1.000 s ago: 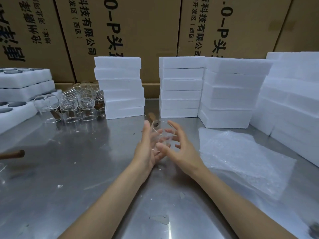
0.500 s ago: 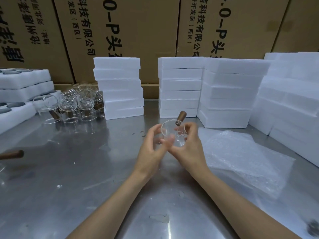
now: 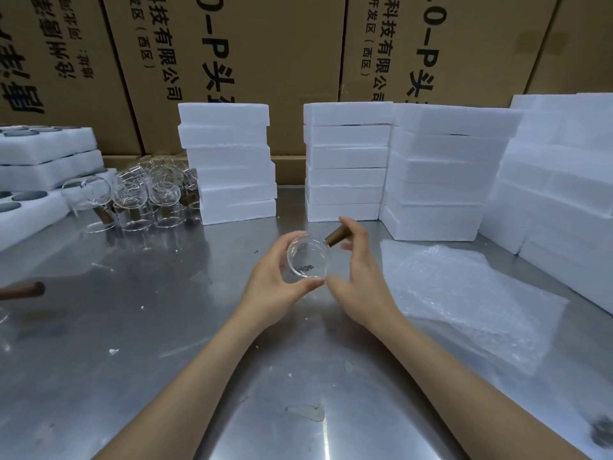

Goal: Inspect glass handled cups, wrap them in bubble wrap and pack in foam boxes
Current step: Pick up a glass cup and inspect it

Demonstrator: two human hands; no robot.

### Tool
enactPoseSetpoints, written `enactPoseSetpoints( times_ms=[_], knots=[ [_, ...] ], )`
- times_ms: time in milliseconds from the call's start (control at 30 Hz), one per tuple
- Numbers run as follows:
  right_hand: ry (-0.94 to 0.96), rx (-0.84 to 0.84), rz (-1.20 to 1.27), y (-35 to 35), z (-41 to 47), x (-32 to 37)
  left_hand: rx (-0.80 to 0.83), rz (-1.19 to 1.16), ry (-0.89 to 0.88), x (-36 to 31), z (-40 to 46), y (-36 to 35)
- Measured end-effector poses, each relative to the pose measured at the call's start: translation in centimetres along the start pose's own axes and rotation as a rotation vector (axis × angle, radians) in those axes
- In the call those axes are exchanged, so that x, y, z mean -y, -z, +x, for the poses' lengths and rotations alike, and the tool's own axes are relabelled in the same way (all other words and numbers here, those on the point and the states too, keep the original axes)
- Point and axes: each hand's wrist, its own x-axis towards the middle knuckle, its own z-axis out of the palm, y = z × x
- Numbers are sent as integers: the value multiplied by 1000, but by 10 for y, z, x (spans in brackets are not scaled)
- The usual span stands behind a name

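A clear glass cup with a brown wooden handle is held above the steel table, its mouth turned toward me. My left hand curls round the cup's left side and bottom. My right hand pinches the wooden handle with its fingertips while its thumb touches the cup's lower right rim. A flat sheet of bubble wrap lies on the table just right of my hands. Stacks of white foam boxes stand behind.
Several more glass cups crowd the back left beside foam trays with round holes. More foam stacks fill the back and right side. A loose wooden handle shows at the left edge. Cardboard cartons form the back wall.
The cup has been turned in my hands: its handle swung from behind my left hand up to the right, and the mouth now faces me. My right hand moved onto the handle.
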Motion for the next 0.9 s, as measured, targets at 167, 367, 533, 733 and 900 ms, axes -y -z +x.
enactPoseSetpoints(
  times_ms=[167, 367, 533, 733, 900],
  knots=[
    [-133, -121, 111, 13, 6, 0, 151, -43, 25, -5, 1, 8],
    [-318, -99, 115, 17, 12, -6, 289, -86, 103, -12, -2, 9],
    [-436, -154, 301, 12, 11, -8, 276, -235, 182, -19, -6, 3],
    [-426, -134, 342, 8, 9, 0, 91, -158, 104, -17, -7, -4],
    [-415, -101, 348, 3, 8, 9, -72, -76, 55, -14, -6, -9]
  ],
)
